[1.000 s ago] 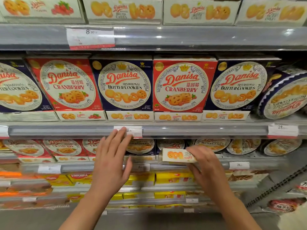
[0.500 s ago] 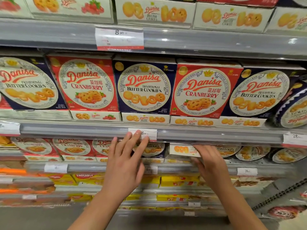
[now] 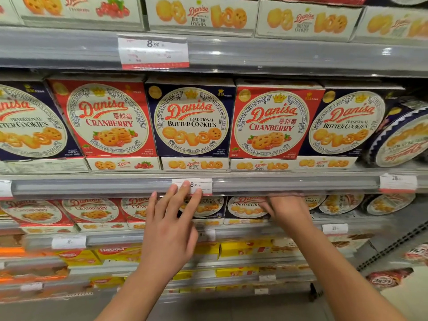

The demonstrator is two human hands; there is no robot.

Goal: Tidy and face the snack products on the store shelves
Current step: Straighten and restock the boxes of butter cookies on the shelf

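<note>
We have the right hand (image 3: 286, 210) reaching under the shelf rail (image 3: 92, 186), fingers hidden so grip can't be told, at the upright butter cookie box (image 3: 245, 206) facing us, long axis across the shelf; left hand (image 3: 170, 230) hovers farther left, fingers spread, holding nothing.

right hand (image 3: 286, 208): fingers hidden under shelf rail (image 3: 92, 187) | motion-blurred
</note>
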